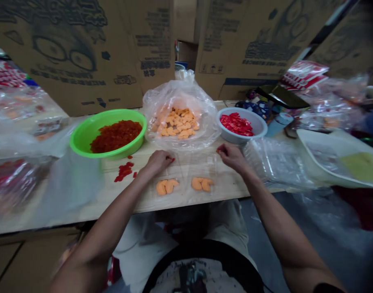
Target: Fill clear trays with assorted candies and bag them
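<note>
My left hand is closed in a pinch above the table, with a small red piece showing at its fingertips. My right hand pinches a small orange-red piece near the blue-grey bowl. Between and below the hands lie clear plastic trays; orange pieces sit in the left compartment and more orange pieces in the right one. Loose dark red pieces are scattered on the wood to the left of my left hand.
A green basin holds reddish-brown pieces. Behind the trays stands a clear bag of orange pieces. The blue-grey bowl contains red wrapped items. Stacked clear trays and a white bin are at right. Cardboard boxes wall the back.
</note>
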